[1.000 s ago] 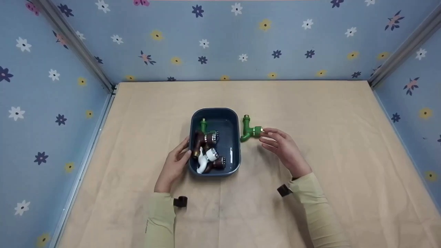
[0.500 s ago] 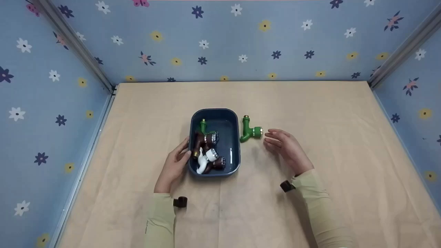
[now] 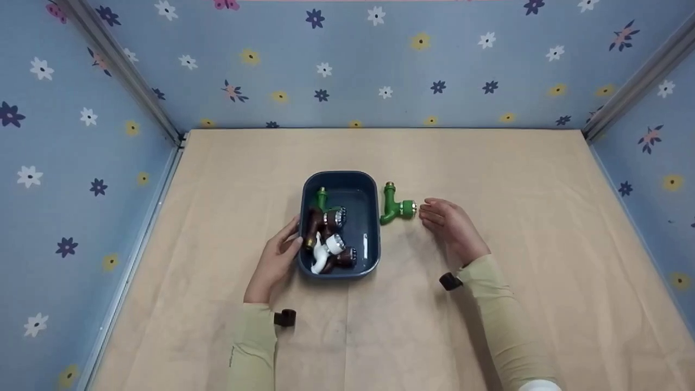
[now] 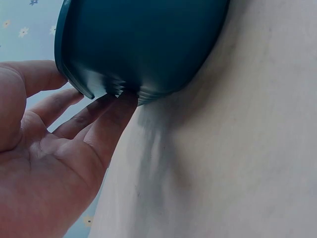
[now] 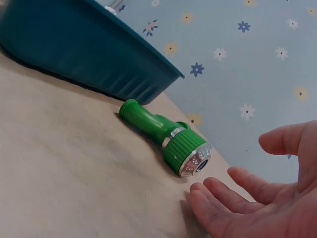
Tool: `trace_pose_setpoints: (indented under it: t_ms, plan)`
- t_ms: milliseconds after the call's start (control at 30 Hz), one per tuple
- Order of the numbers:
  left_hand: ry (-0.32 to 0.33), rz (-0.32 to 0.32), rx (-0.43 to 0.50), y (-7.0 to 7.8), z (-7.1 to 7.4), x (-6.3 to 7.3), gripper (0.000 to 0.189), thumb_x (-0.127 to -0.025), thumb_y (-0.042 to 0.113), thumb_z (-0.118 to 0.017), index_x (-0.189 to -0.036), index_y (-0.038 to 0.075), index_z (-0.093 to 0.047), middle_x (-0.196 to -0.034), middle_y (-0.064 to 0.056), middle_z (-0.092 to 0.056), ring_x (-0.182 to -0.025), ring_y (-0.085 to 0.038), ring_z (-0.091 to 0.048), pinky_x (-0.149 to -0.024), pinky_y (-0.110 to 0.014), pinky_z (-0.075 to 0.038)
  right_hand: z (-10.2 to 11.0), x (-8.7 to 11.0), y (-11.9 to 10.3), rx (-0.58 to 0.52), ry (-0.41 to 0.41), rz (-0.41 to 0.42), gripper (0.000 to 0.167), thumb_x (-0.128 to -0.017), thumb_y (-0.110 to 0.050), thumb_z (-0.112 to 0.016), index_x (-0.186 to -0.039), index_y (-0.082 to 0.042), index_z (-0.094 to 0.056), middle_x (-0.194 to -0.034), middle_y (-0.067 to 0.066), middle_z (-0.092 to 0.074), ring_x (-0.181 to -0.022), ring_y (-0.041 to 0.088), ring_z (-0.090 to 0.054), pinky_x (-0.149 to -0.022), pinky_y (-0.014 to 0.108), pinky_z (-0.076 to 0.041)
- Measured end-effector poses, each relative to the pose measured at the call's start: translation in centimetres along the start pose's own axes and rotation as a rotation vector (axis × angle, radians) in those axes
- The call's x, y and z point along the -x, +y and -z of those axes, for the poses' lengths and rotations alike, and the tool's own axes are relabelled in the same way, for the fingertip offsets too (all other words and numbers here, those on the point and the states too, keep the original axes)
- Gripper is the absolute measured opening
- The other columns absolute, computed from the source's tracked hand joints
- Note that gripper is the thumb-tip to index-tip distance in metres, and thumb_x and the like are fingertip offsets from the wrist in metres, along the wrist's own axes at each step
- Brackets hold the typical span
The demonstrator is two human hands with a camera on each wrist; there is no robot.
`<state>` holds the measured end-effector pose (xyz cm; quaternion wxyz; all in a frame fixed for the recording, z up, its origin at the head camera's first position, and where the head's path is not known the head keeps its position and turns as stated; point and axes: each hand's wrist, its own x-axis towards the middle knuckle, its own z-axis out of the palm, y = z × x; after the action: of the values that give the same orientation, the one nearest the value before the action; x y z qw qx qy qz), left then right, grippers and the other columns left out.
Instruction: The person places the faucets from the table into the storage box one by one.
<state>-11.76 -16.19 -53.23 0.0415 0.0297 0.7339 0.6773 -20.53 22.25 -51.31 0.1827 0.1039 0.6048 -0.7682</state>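
My left hand [image 3: 275, 265] rests against the left side of a dark blue plastic tub [image 3: 370, 191], with its fingertips on the outer wall [image 4: 138, 44] and its thumb at the rim. In the tub lie several taps: a white tap [image 3: 322, 254], brown taps [image 3: 315, 221] and a green tap [image 3: 322, 199], partly overlapping. Another green tap [image 3: 391, 205] lies on the table just right of the tub, its spout toward the tub wall. My right hand [image 3: 453, 227] holds nothing; its fingertips [image 5: 197, 194] are close to that tap's ribbed, silver-ended knob [image 5: 185, 152].
A beige cloth [image 3: 521, 190] with faint creases covers the table. Blue flowered panels [image 3: 380, 54] stand at the back and both sides, joined by grey metal corner posts [image 3: 122, 65]. Each wrist carries a small dark camera [image 3: 450, 281].
My right hand has drawn slightly away to the right from the green tap's knob, and the tap stays where it lay. The left hand and the tub have not visibly moved.
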Motion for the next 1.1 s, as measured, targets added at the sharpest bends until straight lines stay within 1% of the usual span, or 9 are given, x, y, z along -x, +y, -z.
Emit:
trace_pose_setpoints:
  t_ms: [67, 233, 333, 500, 700, 867, 1033, 1067, 1100]
  plan:
    - [-0.007, 0.011, 0.001, 0.2, 0.0, 0.0, 0.051, -0.100, 0.009, -0.050, -0.148, 0.012, -0.035, -0.152, -0.006, -0.032, -0.127, -0.029, -0.046, -0.101, -0.031, -0.040, 0.0, -0.2, 0.0, 0.007, 0.005, -0.002, 0.047, -0.103, -0.015, -0.037, -0.140, 0.013, -0.031, -0.139, 0.030, -0.042, -0.128, 0.037, -0.043, -0.106, 0.041, -0.036]
    - [-0.034, 0.038, 0.016, 0.6, 0.2, -0.1, 0.052, -0.100, 0.006, -0.049, -0.149, 0.008, -0.033, -0.153, -0.010, -0.028, -0.129, -0.033, -0.043, -0.103, -0.037, -0.038, -0.2, -0.7, 0.0, 0.038, 0.020, -0.005, 0.047, -0.102, -0.016, -0.039, -0.140, 0.011, -0.034, -0.137, 0.028, -0.046, -0.126, 0.033, -0.047, -0.105, 0.038, -0.038]
    - [-0.034, 0.044, 0.022, 0.6, 0.2, -0.2, 0.052, -0.100, 0.006, -0.049, -0.149, 0.008, -0.033, -0.153, -0.011, -0.029, -0.129, -0.033, -0.043, -0.103, -0.036, -0.039, -0.3, -0.8, -0.1, 0.051, 0.019, 0.004, 0.046, -0.103, -0.016, -0.039, -0.139, 0.011, -0.036, -0.136, 0.027, -0.047, -0.125, 0.032, -0.048, -0.104, 0.038, -0.038]
    - [-0.012, 0.016, 0.019, 0.3, 0.0, -0.2, 0.051, -0.099, 0.007, -0.051, -0.148, 0.011, -0.036, -0.149, -0.010, -0.036, -0.125, -0.031, -0.048, -0.099, -0.030, -0.042, -0.4, -0.9, -0.3, 0.058, -0.004, 0.013, 0.046, -0.103, -0.015, -0.036, -0.140, 0.012, -0.033, -0.138, 0.029, -0.044, -0.126, 0.034, -0.046, -0.106, 0.039, -0.036]
    - [0.000, -0.027, 0.019, 0.0, 0.0, -0.2, 0.050, -0.099, 0.006, -0.051, -0.147, 0.011, -0.038, -0.149, -0.010, -0.037, -0.125, -0.030, -0.048, -0.099, -0.030, -0.042, -0.6, -1.1, -0.3, 0.044, 0.000, 0.004, 0.046, -0.103, -0.015, -0.037, -0.140, 0.012, -0.032, -0.138, 0.030, -0.043, -0.126, 0.034, -0.046, -0.106, 0.039, -0.036]
    - [-0.006, -0.024, 0.008, 0.0, 0.1, -0.2, 0.051, -0.099, 0.007, -0.051, -0.148, 0.011, -0.037, -0.150, -0.010, -0.035, -0.126, -0.031, -0.047, -0.099, -0.031, -0.042, -0.7, -1.2, -0.2, 0.023, 0.009, 0.001, 0.046, -0.103, -0.015, -0.039, -0.140, 0.012, -0.033, -0.137, 0.029, -0.044, -0.126, 0.034, -0.046, -0.106, 0.038, -0.036]
    - [-0.003, -0.042, -0.002, -0.1, 0.1, -0.2, 0.050, -0.099, 0.008, -0.052, -0.147, 0.010, -0.038, -0.150, -0.008, -0.036, -0.127, -0.030, -0.046, -0.100, -0.031, -0.041, -0.8, -1.3, -0.2, 0.042, -0.003, 0.003, 0.047, -0.103, -0.014, -0.039, -0.140, 0.012, -0.032, -0.137, 0.030, -0.043, -0.126, 0.034, -0.046, -0.106, 0.038, -0.036]
    - [-0.007, -0.036, -0.005, 0.3, 0.1, -0.1, 0.050, -0.099, 0.007, -0.051, -0.147, 0.009, -0.037, -0.150, -0.010, -0.036, -0.127, -0.031, -0.045, -0.101, -0.033, -0.040, -0.8, -1.4, -0.2, 0.043, -0.006, 0.001, 0.047, -0.103, -0.014, -0.040, -0.141, 0.012, -0.032, -0.138, 0.030, -0.043, -0.127, 0.035, -0.045, -0.106, 0.039, -0.036]
    - [-0.006, -0.036, -0.010, 0.3, 0.1, 0.0, 0.050, -0.099, 0.008, -0.051, -0.147, 0.009, -0.037, -0.150, -0.009, -0.036, -0.127, -0.030, -0.045, -0.102, -0.034, -0.040, -0.9, -1.4, -0.2, 0.050, -0.008, 0.000, 0.047, -0.103, -0.014, -0.040, -0.141, 0.012, -0.032, -0.138, 0.030, -0.042, -0.126, 0.035, -0.045, -0.106, 0.038, -0.036]
